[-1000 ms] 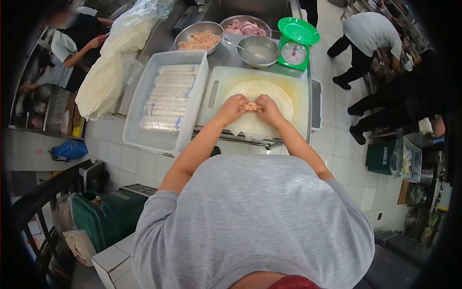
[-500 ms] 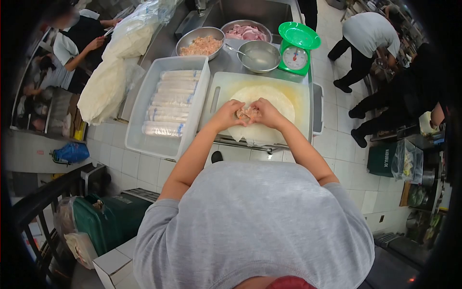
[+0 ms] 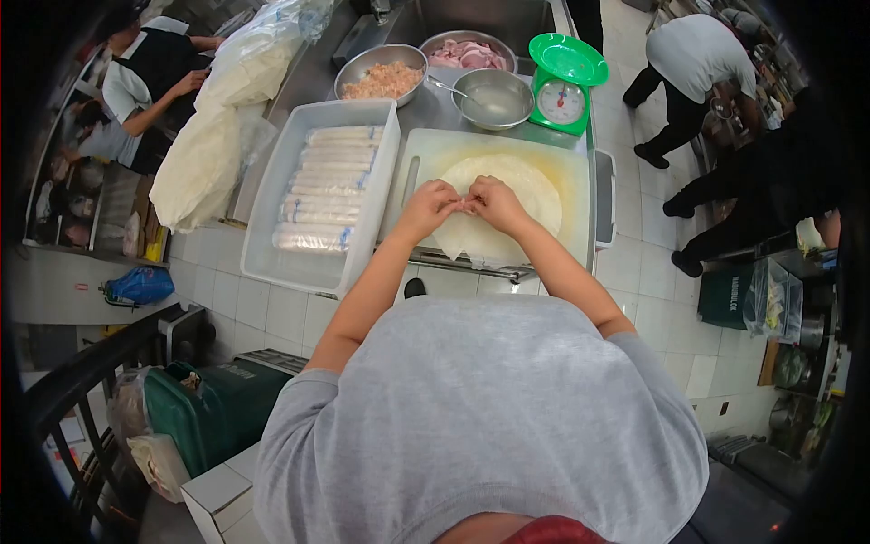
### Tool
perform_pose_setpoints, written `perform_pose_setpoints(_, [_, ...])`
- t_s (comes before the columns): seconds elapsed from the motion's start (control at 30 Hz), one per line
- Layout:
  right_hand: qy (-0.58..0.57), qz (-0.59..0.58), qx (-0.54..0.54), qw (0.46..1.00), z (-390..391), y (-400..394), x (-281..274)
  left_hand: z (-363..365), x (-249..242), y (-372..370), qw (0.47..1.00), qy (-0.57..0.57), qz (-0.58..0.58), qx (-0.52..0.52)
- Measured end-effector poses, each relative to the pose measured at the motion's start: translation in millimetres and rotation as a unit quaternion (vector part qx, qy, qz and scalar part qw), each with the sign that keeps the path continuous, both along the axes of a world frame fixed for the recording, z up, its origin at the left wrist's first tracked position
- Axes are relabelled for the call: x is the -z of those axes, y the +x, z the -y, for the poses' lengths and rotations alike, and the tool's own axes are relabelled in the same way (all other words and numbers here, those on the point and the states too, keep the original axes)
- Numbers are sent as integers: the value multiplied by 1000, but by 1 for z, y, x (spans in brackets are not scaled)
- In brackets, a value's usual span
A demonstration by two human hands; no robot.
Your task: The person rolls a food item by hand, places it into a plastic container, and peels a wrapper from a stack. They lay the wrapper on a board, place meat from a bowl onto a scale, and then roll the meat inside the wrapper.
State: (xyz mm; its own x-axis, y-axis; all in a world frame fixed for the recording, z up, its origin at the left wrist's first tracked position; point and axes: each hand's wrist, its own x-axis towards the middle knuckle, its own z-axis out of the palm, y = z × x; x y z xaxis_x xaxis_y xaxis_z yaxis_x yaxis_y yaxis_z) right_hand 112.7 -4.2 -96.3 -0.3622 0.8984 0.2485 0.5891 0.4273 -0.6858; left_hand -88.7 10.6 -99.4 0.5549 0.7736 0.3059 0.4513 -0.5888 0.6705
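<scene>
Above a round pale wrapper sheet [image 3: 535, 195] on the white cutting board [image 3: 575, 213], my two hands meet fingertip to fingertip. My left hand [image 3: 430, 210] is closed in a pinch at the sheet's left side. Beside it my right hand [image 3: 497, 204] also pinches, its fingers bent down. A tiny pinkish bit shows between the fingertips, too small to make out. The minced filling seen earlier in the hands is hidden now. More orange-pink minced filling [image 3: 382, 81] fills a steel bowl [image 3: 348, 92] behind the board.
Left of the board, a clear plastic tub [image 3: 258, 245] holds several wrapped rolls [image 3: 322, 186]. Behind stand a bowl of sliced raw meat [image 3: 468, 56], a bowl of cloudy liquid with a spoon [image 3: 492, 102] and a green scale [image 3: 560, 98]. Co-workers stand left and right.
My hands have drawn closer, from cupping a clump of minced filling to pinching with fingertips together. The filling has gone out of sight. The camera view has shifted slightly.
</scene>
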Motion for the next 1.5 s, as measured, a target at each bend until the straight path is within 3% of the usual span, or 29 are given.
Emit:
perform_pose_setpoints(0.07, [-44,22,4,999,-5,1,9,-1,7,2,999,-36,-25,-13])
perform_pose_setpoints(0.13, [-125,13,12,992,-7,0,2,0,8,-1,998,-44,37,-4])
perform_pose_setpoints(0.23, [56,55,-11,997,-3,-4,0,4,4,-2,998,-7,60,-9])
perform_pose_setpoints(0.37, [48,86,-34,995,-2,-19,3,0,0,-2,997,-22,-70,-3])
perform_pose_setpoints(0.47, [22,90,-36,995,-3,-18,5,-1,2,-7,996,-31,-79,11])
perform_pose_setpoints(0.57, [-60,32,-26,997,-2,-16,-11,16,-3,-9,992,-76,71,-72])
perform_pose_setpoints(0.63, [-120,34,-3,992,-6,-19,-7,15,0,-15,982,-137,75,-103])
perform_pose_setpoints(0.67, [-96,52,-1,994,-8,-21,-2,15,1,-16,976,-167,76,-118])
perform_pose_setpoints(0.77, [-29,78,-11,996,-9,-22,8,11,0,-12,985,-148,29,-84])
perform_pose_setpoints(0.93, [100,77,-22,992,9,-2,-10,13,-4,-6,995,18,76,-67])
perform_pose_setpoints(1.03, [65,113,-37,991,13,1,3,14,4,-2,998,49,20,-27])
perform_pose_setpoints(1.17, [74,70,-27,994,15,12,4,4,9,-4,999,31,-40,4])
perform_pose_setpoints(1.27, [61,48,-6,997,17,19,12,6,7,6,997,76,-19,18])
perform_pose_setpoints(1.37, [25,29,-23,999,8,25,22,-6,30,10,993,88,-79,19])
perform_pose_setpoints(1.5, [48,0,-21,999,18,37,5,6,5,16,991,124,-52,-6])
